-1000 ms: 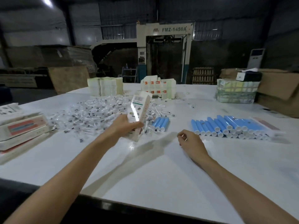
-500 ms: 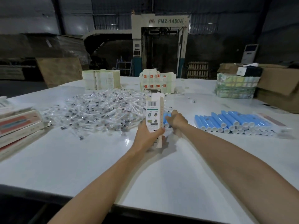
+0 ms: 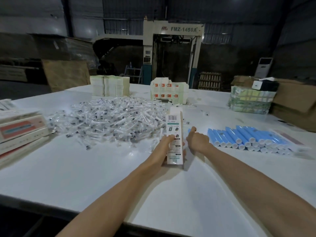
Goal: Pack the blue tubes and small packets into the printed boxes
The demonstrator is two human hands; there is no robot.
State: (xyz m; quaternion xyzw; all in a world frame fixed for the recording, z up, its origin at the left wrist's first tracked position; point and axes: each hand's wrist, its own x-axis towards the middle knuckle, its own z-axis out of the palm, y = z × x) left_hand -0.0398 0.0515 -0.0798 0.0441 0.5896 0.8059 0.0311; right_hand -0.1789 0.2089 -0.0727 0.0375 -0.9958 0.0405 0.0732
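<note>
- Head view, the hands: the left hand [image 3: 164, 148] holds a printed box [image 3: 174, 132] upright, low on its body. Its fingers [image 3: 171, 138] are curled round the barcode face, and the box's lower end sits just above the counter [image 3: 85, 177].
- The right hand [image 3: 198, 142] is just beside the box on its right, thumb raised and the other fingers loosely bent. A sliver of blue shows between hand and box, but I cannot tell whether anything is gripped there.
- Head view, the supplies: the blue tubes [image 3: 248, 137] lie in a tidy row to the right, near the right hand. The small packets [image 3: 111, 120] are heaped in a wide pile to the left, behind the box.
- More boxes wait as folded stacks [image 3: 169, 90] at the far side, and flat cartons [image 3: 20, 127] are piled at the left edge.
- Judgement on the step: this looks like loading a tube into the held box.
- To do it well, keep the left grip low and light so the walls stay square and the mouth stays open.
- Tilt the open end toward the right hand and feed the tube in lengthwise, cap end first or last the same way every time.
- Add a packet only after the tube is seated, otherwise it could jam across the opening.
</note>
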